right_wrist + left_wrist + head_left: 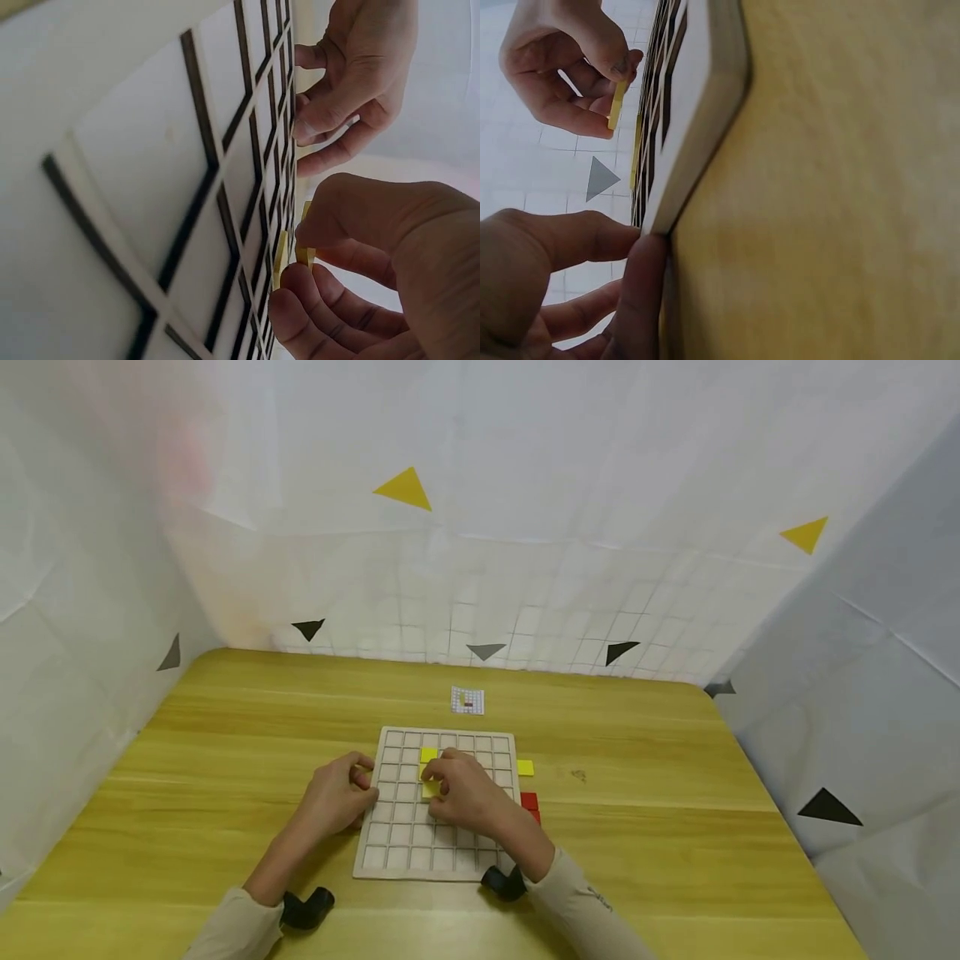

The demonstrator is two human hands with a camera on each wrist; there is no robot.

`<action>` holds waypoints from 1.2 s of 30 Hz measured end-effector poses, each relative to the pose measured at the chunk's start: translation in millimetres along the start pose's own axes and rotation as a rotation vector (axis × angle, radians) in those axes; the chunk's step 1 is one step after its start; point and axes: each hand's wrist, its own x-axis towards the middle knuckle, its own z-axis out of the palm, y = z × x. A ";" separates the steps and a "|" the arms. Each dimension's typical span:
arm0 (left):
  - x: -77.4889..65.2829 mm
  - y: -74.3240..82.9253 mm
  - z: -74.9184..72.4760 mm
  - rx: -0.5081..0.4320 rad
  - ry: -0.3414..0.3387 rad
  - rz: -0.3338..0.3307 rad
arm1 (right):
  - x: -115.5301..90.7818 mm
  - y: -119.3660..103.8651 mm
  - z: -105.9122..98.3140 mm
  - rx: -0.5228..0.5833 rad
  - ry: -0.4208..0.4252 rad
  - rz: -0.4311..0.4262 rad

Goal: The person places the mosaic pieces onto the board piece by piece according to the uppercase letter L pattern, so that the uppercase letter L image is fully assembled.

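A pale grid board (397,858) lies on the table. My left hand (333,789) is at its left edge, and in the left wrist view thumb and finger (592,236) grip the board's rim. Over the board's upper-left middle, my right hand (468,789) pinches a yellow square tile (306,247) between thumb and fingertips. The held tile stands on edge, close above the squares. Another yellow tile (429,753) sits in a square just beyond the right fingers. The right hand covers part of the grid.
To the right of the board are a loose yellow tile (526,767) and red tiles (529,801), partly covered by the right forearm. A small printed grid card (468,700) lies beyond the board. White sheets (525,460) with triangle marks surround the wooden table (637,752).
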 end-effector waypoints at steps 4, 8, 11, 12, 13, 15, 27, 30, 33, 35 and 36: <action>0.1 0.5 0.5 0.004 0.001 -0.012 | 1.2 1.0 3.5 -0.007 0.003 -0.011; 0.6 1.5 0.5 0.003 0.001 -0.018 | 3.2 2.2 5.8 -0.014 -0.003 -0.018; 0.7 2.2 0.3 0.000 0.003 -0.019 | 5.0 2.6 6.5 -0.017 -0.011 -0.019; 0.8 2.2 0.2 0.000 0.004 -0.018 | 5.7 2.7 6.7 -0.017 -0.014 -0.017; 0.7 2.4 -0.1 0.001 0.004 -0.018 | 6.3 2.9 6.9 -0.020 -0.016 -0.015; 0.8 2.4 -0.5 0.002 0.002 -0.018 | 6.9 2.6 7.0 -0.020 -0.023 -0.005; 1.1 0.1 0.0 0.007 -0.006 -0.010 | 6.0 2.6 9.1 -0.011 -0.038 0.003; 0.4 0.6 0.1 0.005 -0.003 -0.014 | 5.5 2.9 9.0 -0.013 -0.037 0.002; 0.4 1.6 0.2 0.005 -0.002 -0.021 | 5.3 3.5 9.1 -0.013 -0.035 -0.003; 0.6 2.2 0.4 0.006 -0.001 -0.024 | 4.8 3.3 8.6 -0.010 -0.034 -0.004; 0.5 2.6 0.5 0.006 -0.001 -0.024 | 4.6 3.1 8.1 -0.007 -0.034 -0.005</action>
